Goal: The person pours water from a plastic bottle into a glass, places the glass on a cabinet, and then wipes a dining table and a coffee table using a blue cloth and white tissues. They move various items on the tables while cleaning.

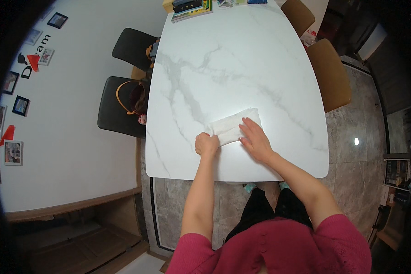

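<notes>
A folded white cloth (230,126) lies on the white marble-patterned tabletop (236,89), near the table's front edge. My left hand (207,144) is closed on the cloth's left end, its fingers curled. Over the right part of the cloth, my right hand (256,139) rests with its palm down and its fingers spread, the fingertips touching the cloth. The underside of the cloth is hidden.
Books (191,14) with a dark case (187,5) on top stand at the table's far edge. Black chairs (120,106) are on the left, one bearing a handbag (137,97). Brown chairs (330,77) stand on the right.
</notes>
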The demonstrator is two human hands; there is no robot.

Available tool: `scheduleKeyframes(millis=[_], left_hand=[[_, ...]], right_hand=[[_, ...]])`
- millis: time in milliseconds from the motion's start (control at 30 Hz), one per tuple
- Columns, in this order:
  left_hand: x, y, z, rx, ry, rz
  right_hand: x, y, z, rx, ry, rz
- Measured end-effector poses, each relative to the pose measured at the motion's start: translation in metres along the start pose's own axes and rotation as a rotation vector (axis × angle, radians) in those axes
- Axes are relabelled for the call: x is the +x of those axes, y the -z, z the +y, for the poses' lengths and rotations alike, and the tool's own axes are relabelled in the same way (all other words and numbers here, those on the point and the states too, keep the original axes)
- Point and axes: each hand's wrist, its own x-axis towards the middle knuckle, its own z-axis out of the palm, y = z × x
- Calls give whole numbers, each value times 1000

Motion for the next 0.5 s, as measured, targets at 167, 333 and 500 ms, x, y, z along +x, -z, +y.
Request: scheduleKeyframes(millis=[167,333,500], left_hand=[[-9,-4,16,-12,-25,24],[-21,-4,34,-134,-136,126],[-34,-16,53,-196,-311,148]], right_hand=[[-27,5,1,45,-8,71],[-39,12,6,38,-33,132],[-43,16,11,71,-90,176]])
